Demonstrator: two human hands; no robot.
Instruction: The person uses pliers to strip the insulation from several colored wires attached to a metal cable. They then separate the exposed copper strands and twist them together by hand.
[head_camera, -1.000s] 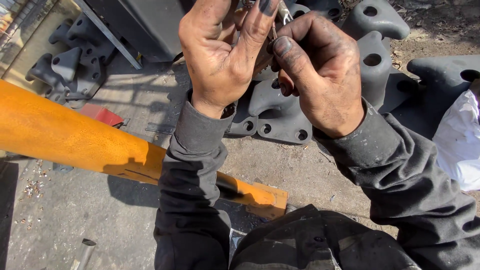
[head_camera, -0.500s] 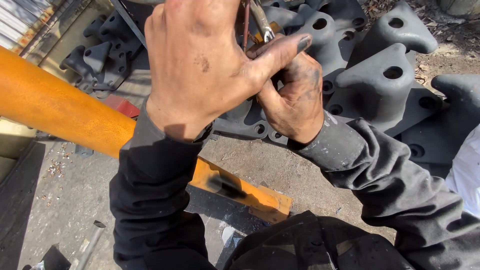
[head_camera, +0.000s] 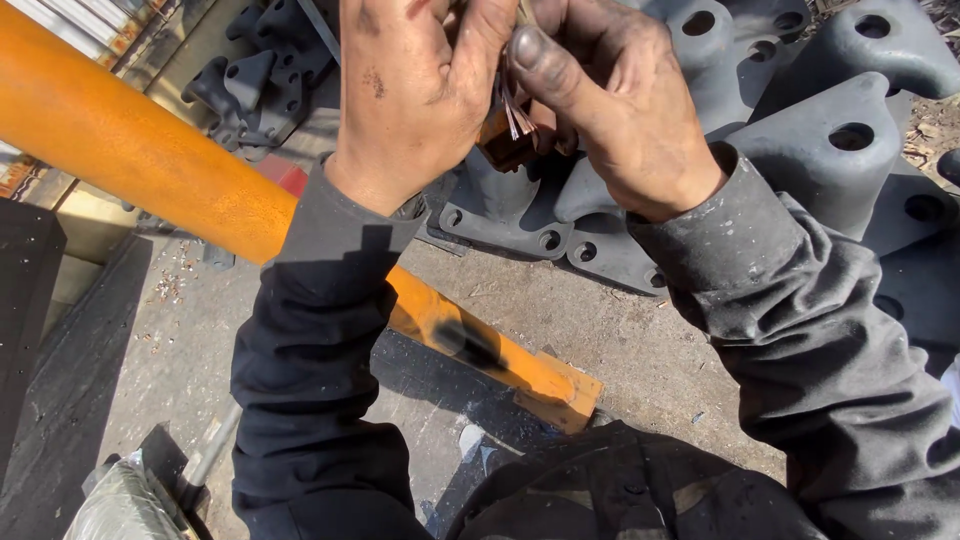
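Fingers of our left hand (head_camera: 410, 95) and right hand (head_camera: 610, 110), now drawn closer than a moment ago, pinch a thin wire bundle (head_camera: 515, 115) over a brown block (head_camera: 510, 150). Below them: orange beam (head_camera: 150, 170). Beyond: grey castings (head_camera: 830, 150).

Both hands bare, grimy, nails dark with dirt: left hand (head_camera: 415, 95), right hand (head_camera: 620, 120). Dark grey long sleeves, dusty, cuffs worn and paler at the wrists. Dark speckled garment below the sleeves, nearest the camera.
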